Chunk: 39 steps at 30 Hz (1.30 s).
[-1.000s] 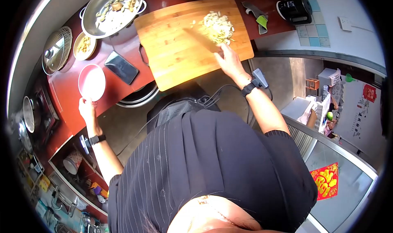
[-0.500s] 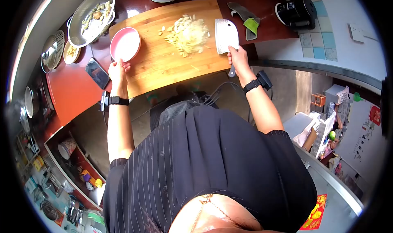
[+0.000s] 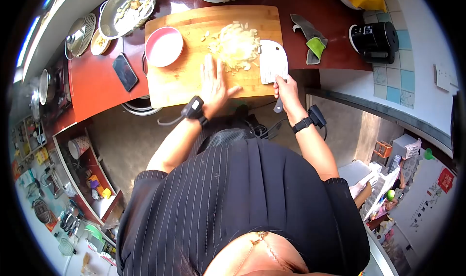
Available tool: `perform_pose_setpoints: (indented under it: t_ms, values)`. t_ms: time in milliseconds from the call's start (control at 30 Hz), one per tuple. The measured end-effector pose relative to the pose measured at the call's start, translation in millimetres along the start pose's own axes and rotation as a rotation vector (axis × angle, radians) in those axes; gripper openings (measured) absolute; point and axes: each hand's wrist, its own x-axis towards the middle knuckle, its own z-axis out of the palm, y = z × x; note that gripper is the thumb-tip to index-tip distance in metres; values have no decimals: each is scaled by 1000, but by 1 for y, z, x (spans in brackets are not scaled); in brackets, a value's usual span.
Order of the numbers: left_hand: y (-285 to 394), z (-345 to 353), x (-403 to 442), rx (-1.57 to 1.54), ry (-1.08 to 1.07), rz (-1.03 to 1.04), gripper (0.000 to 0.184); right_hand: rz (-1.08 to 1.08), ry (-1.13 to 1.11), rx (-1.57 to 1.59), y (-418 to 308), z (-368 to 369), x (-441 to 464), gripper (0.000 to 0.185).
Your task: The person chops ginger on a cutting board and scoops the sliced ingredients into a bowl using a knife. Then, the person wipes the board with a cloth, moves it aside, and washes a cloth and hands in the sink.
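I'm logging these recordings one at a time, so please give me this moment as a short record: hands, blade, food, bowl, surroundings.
Left hand: the left hand is open, fingers spread, beside the food; contact with the board unclear
Right hand: the right hand grips the cleaver by its handle
Blade: right of the food, broad face showing
Food: chopped pale pieces, heaped on the cutting board
Bowl: pink bowl, board's left side
Surroundings: phone, metal pan, black kettle
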Motion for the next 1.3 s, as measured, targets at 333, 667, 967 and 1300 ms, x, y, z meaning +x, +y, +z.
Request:
perform_pose_setpoints:
  t_ms: [333,667,967,1300]
  values:
    - [8,36,68,-212,255,-46,100,-14,-118,35,9,50,-11,27]
    - [16,38,60,-414,491,-138,55,31,-249,100,-4,98,-35,17]
    - [-45,-40,55,-339,620,-295,53,-12,-437,0,-63,173,-55,18]
    - [-181,-50,75,58,596,-220,36,-28,-521,-182,-91,236,-54,19]
